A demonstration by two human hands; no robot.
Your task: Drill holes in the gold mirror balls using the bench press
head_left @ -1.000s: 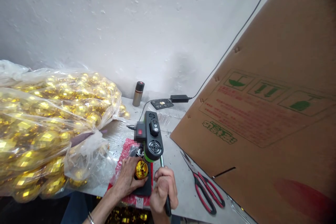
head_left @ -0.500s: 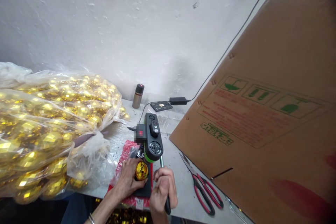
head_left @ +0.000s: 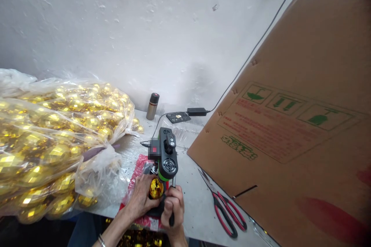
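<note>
My left hand is closed round a small gold faceted ball and steadies it on the black base under a small black and green bench press. My right hand grips the press's lever handle, which stands nearly upright just right of the ball. The press head hangs directly over the ball. A red sheet lies under the machine's base.
A big clear plastic bag of gold balls fills the left of the table. Red-handled scissors lie to the right. A large cardboard box leans on the right. A small steel flask, a remote and a power adapter sit by the wall.
My right hand has swung the lever handle from tilted right to nearly upright, and the press head has dropped closer to the ball. My left hand keeps hold of the ball.
</note>
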